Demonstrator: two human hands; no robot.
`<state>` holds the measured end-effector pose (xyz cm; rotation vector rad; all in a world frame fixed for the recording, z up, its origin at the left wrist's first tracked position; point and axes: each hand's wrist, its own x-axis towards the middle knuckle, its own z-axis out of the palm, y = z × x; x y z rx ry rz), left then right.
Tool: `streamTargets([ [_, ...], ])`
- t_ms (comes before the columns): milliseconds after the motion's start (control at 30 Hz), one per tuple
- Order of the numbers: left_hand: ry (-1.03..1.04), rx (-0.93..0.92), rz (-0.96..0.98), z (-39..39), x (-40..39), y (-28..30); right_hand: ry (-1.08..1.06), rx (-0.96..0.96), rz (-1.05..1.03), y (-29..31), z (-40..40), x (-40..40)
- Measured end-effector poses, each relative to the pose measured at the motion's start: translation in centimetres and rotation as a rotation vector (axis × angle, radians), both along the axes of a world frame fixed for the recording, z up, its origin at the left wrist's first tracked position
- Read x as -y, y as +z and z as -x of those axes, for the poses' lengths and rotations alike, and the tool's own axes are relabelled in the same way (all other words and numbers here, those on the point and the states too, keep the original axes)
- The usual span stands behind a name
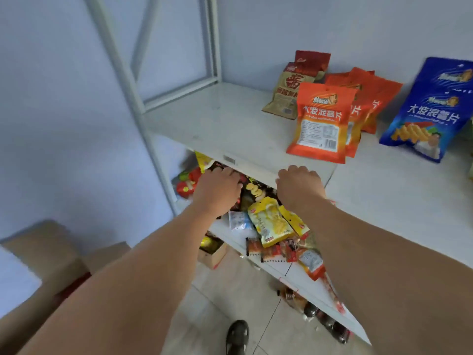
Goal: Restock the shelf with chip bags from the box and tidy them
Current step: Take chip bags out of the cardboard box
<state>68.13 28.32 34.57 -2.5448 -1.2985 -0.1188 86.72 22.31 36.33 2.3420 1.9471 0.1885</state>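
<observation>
Two bare arms reach forward and down toward the lower shelf (230, 234), under the front edge of the upper shelf (230, 119). Left hand (217, 190) lies palm down over the pile of snack packs (256, 193) there, its fingers bent slightly and running in among the bags under the shelf lip; whether they pinch a bag cannot be told, since the fingertips are hidden. Right hand (299, 185) is also palm down, its knuckles raised and its fingers curled downward just at the upper shelf's front edge; what they hold, if anything, is hidden behind the hand.

Between the two wrists lies a yellow bag (271, 221), flat on the lower shelf, with small red packets (268, 252) near its front edge. On the upper shelf stand chip bags leaning back toward the wall: a brown bag (289, 93) with a dark red one behind it, a row of orange bags (322, 121) one behind another, and a blue bag (432, 108) to the right, apart from the orange ones. The left part of that shelf is bare.

At lower left is a cardboard box (46, 265), blurred, on the tiled floor (230, 298). A dark shoe (238, 336) shows at the bottom.
</observation>
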Motion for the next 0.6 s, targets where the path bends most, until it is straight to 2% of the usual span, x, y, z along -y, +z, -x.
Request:
streamTargets([
  [233,0.194,-0.186,0.121,18.5,12.7,-4.4,0.365,0.019,0.135,-3.6,17.1,6.4],
  [600,0.457,-0.126,0.225,42.9,25.7,-8.8,0.689,0.054,0.231,-8.8,43.0,11.6],
])
